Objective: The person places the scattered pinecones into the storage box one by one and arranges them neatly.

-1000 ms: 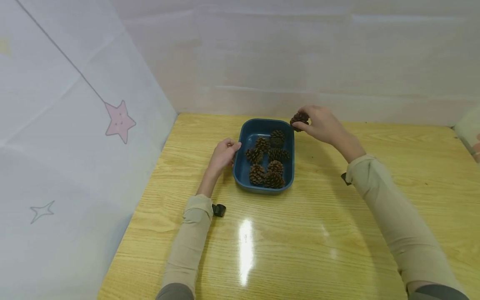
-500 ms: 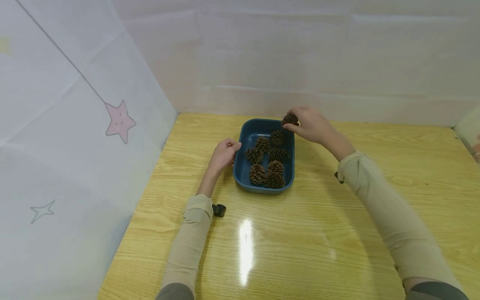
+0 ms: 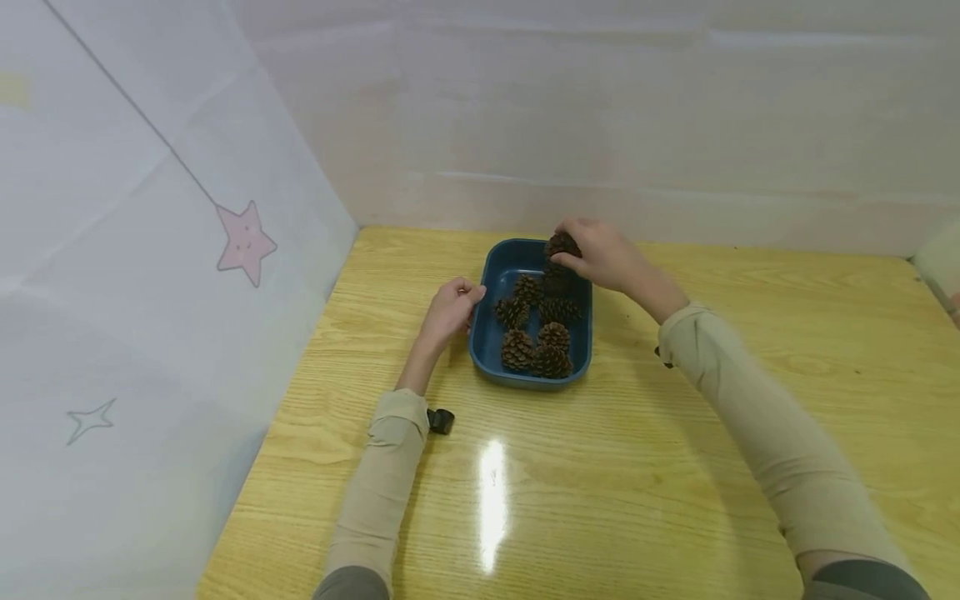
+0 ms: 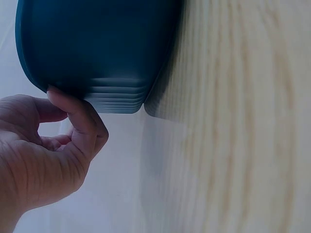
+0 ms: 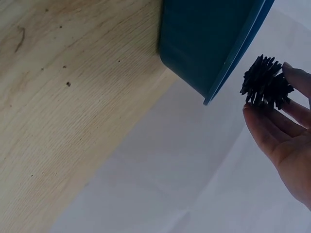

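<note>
A dark blue plastic box (image 3: 477, 350) stands on the wooden table with several brown pine cones (image 3: 517, 349) lying inside it. My left hand (image 3: 447, 312) holds the box's left rim, thumb and curled fingers at the edge; the left wrist view shows this hand (image 4: 63, 141) against the outer wall. Over the far right corner of the box, my right hand (image 3: 606, 257) pinches a pine cone (image 3: 562, 244) between thumb and fingers. In the right wrist view, that cone (image 5: 265, 82) is above the level of the box rim (image 5: 233, 65).
The light wooden table (image 3: 600, 483) reaches back to a white wall covering (image 3: 570, 108). A second white panel (image 3: 150, 333) with a pink star drawing (image 3: 246, 243) borders the left side. Dark wrist straps (image 3: 441, 421) show under the sleeves.
My right hand has carried the pine cone leftward, from beside the box's far right corner to over its inside. The left hand has stayed at the left rim.
</note>
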Demonstrator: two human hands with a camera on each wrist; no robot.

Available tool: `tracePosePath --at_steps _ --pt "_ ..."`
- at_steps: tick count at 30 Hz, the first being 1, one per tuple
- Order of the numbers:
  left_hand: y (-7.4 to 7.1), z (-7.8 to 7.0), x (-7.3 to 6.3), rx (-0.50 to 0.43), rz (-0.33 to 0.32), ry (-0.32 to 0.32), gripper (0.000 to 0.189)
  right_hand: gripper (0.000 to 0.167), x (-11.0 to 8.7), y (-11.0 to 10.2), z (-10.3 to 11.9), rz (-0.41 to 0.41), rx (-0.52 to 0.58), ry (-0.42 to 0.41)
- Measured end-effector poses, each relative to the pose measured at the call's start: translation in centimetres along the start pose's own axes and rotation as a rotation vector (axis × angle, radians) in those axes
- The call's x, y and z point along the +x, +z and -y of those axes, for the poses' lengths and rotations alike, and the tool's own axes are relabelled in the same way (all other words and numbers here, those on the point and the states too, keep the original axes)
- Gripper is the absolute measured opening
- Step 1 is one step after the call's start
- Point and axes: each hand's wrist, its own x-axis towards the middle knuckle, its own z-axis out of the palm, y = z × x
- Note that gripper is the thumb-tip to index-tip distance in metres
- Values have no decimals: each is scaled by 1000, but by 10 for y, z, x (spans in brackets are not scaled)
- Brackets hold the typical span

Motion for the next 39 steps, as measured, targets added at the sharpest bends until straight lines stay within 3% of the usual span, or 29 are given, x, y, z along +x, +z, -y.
tracePosePath --at_steps 11,24,31,39 --pt "4 0 1 -15 12 -7 29 42 6 13 3 -51 -24 -77" --pt "9 0 3 6 29 17 31 43 13 27 4 -51 47 -41" --pt "12 -1 5 181 16 85 35 54 0 23 0 -13 111 46" --pt "4 -2 4 471 -21 210 61 64 -47 -1 -14 4 87 157"
